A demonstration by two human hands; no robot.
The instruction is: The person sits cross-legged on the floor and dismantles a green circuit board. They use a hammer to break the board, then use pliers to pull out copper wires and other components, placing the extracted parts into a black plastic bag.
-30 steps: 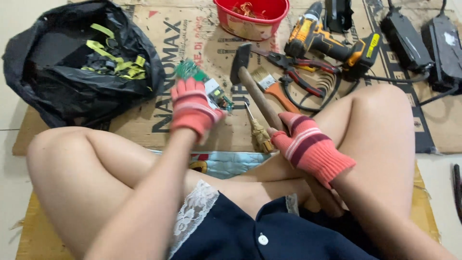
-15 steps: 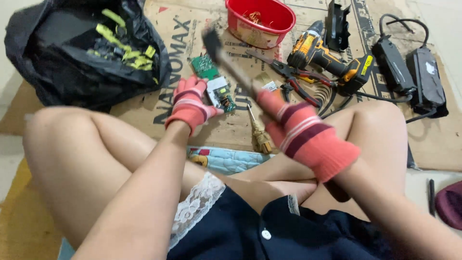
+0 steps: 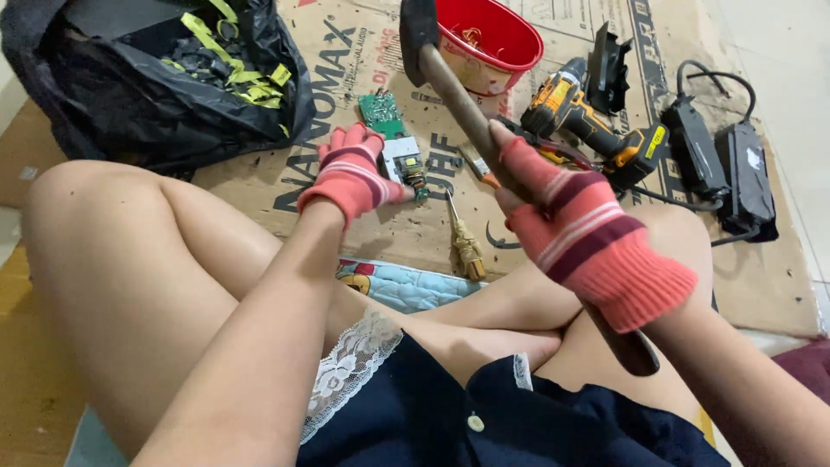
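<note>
A sheet of brown cardboard (image 3: 259, 186) covers the floor across the far half of the scene and carries everything else. At the far left lies a crumpled black plastic bag (image 3: 112, 95), open at the top, with yellow-green strips (image 3: 233, 65) showing inside it. At the far right two black power adapters (image 3: 726, 156) lie side by side with their cables looped behind them. Left of them rests a yellow and black cordless drill (image 3: 588, 121), and beyond the drill, at the far edge, stands a red plastic bowl (image 3: 501, 39).

The right hand (image 3: 579, 229), in a pink striped glove, is closed tight around the wooden handle of a hammer (image 3: 458, 95), raised so that the dark head sits high near the far edge, over the bowl's left rim; the handle's butt end points back toward the person's lap. The left hand (image 3: 350, 177), in a matching glove, is curled over the near end of a green circuit board (image 3: 393, 147), pinning it to the cardboard, left of the hammer's handle. Just right of the board and nearer the legs lies a screwdriver (image 3: 462, 238) with a yellowish handle, and a second orange-handled tool (image 3: 477, 166) lies beside the hammer's shaft.
</note>
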